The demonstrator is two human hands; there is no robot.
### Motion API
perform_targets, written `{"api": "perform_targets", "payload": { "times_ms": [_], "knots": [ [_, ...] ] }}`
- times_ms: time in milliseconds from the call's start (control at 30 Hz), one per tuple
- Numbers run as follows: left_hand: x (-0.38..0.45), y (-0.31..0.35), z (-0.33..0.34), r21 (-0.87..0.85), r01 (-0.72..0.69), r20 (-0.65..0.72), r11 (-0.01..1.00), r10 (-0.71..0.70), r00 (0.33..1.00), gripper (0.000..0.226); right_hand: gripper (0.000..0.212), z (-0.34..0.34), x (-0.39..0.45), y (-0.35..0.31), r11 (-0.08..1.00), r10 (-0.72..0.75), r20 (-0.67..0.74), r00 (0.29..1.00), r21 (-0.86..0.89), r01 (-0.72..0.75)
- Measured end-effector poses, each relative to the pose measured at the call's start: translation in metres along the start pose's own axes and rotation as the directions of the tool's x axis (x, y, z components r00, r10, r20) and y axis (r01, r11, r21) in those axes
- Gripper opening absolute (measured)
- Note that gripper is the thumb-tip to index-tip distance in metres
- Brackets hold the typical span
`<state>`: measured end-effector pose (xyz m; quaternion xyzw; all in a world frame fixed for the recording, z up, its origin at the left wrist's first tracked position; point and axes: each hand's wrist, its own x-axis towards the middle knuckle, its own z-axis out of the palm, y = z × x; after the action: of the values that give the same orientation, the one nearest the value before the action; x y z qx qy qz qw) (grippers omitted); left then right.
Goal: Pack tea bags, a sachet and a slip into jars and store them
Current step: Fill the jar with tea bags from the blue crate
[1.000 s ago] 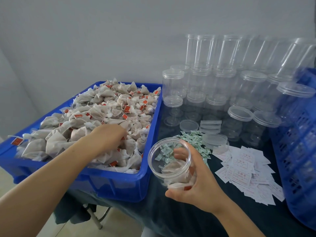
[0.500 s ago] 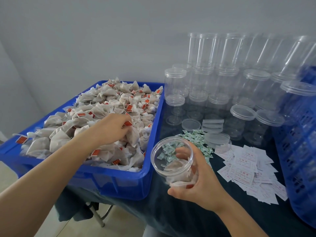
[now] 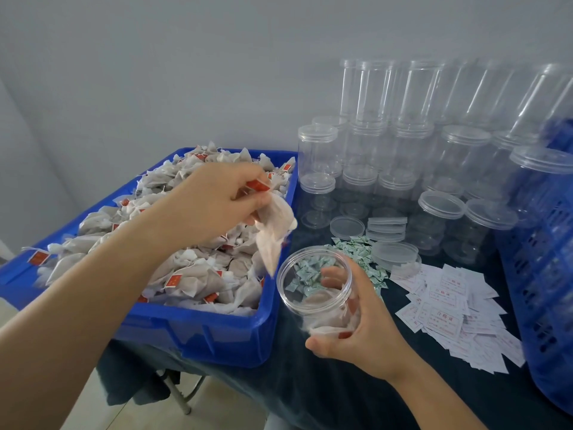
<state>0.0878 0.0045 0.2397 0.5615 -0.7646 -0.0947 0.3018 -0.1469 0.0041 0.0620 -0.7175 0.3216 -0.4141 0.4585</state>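
Note:
My left hand (image 3: 214, 203) pinches a white tea bag (image 3: 274, 231) with a red tag, lifted above the right edge of the blue tray (image 3: 198, 333), which is heaped with tea bags. The bag hangs just up and left of the mouth of an open clear jar (image 3: 316, 287). My right hand (image 3: 359, 327) grips that jar from below and tilts it toward me; a few tea bags lie in its bottom. A pile of small green sachets (image 3: 359, 256) lies behind the jar. White paper slips (image 3: 449, 308) are spread on the dark cloth to the right.
Many empty clear jars (image 3: 403, 169), some lidded, stand stacked at the back right. Loose lids (image 3: 347, 226) lie in front of them. A blue slatted crate (image 3: 545, 274) stands at the far right edge. The table's front edge drops to the floor below.
My left hand has risen out of the tea bag heap with a tea bag and moved right toward the jar. My right hand keeps the jar in about the same place.

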Motion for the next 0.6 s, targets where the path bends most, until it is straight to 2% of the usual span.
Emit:
{"api": "perform_targets", "payload": {
  "times_ms": [300, 600],
  "knots": [
    [0.001, 0.033, -0.004, -0.233, -0.069, 0.05, 0.97, 0.083, 0.995, 0.013, 0.11, -0.002, 0.004, 0.0, 1.0, -0.015, -0.002, 1.0, -0.009, 0.015],
    [0.007, 0.05, -0.004, -0.319, -0.115, 0.083, 0.941, 0.149, 0.985, 0.014, 0.112, -0.004, 0.002, 0.002, 0.999, -0.028, -0.02, 0.999, 0.021, 0.028]
  ]
}}
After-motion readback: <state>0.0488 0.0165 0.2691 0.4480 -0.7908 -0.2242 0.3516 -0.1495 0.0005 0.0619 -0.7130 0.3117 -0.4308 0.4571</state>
